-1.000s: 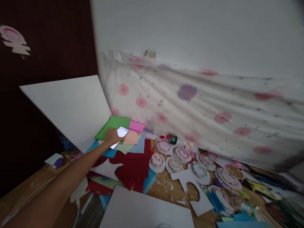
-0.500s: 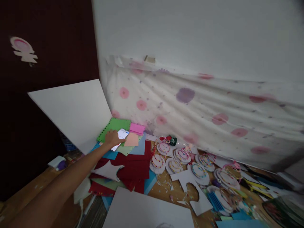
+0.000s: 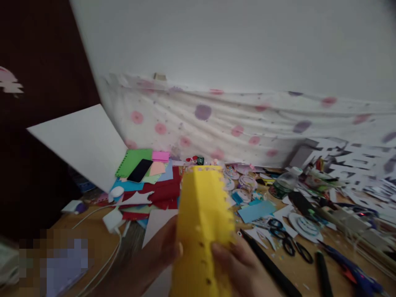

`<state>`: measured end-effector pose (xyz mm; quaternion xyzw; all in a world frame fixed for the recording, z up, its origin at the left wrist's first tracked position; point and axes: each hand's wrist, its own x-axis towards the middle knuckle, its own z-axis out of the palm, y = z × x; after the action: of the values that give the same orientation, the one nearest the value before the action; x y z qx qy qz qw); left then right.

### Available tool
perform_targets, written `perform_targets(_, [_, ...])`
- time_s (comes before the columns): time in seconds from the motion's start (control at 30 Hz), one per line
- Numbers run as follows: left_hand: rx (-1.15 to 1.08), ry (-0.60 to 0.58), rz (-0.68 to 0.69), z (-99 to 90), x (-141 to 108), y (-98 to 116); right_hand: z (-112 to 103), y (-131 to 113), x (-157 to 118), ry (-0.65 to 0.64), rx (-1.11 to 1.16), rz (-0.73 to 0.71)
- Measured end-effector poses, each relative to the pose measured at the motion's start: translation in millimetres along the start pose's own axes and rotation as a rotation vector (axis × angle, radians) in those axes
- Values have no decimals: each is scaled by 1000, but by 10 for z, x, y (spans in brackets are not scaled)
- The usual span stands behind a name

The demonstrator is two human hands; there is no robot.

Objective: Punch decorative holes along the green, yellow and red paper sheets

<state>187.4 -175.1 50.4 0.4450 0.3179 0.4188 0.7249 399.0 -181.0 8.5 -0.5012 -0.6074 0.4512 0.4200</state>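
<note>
A folded sheet of yellow paper [image 3: 206,206] with holes along its edges stands up close in front of me, slightly blurred. My left hand [image 3: 161,247] grips its left side, thumb toward me. On the other side my right hand [image 3: 236,260] is closed on the sheet, its thumb pressed on the front. Behind the paper lies a white sheet [image 3: 157,222], partly covered. Farther back on the left, a phone [image 3: 140,170] with a dark screen rests on green punched paper [image 3: 126,161].
Red paper [image 3: 167,189] and a white board [image 3: 80,144] are at the left. White charger cables [image 3: 102,268] cross the wooden table. To the right lie black scissors [image 3: 287,243], blue paper [image 3: 256,211], a blue glue gun [image 3: 346,264], a plastic bottle [image 3: 284,181] and paper cutouts [image 3: 346,152].
My hand has left the phone, whose lit screen is now dark. Both hands now hold the yellow paper, and the view has turned to the right.
</note>
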Motion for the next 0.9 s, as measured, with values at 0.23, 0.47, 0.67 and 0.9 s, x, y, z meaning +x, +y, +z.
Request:
perform_targets(0.23, [-180, 553, -18, 212, -481, -232, 714, -111, -235, 17, 197, -64])
perform_targets(0.47, [-133, 622, -6, 312, -700, -404, 329, 0, -564, 25, 68, -175])
perform_targets(0.67, [18, 415, -140, 306, -875, -443, -8, -139, -661, 231, -160, -495])
perform_targets(0.9, [442, -252, -322, 303, -764, -170, -344, -665, -518, -225, -325, -586])
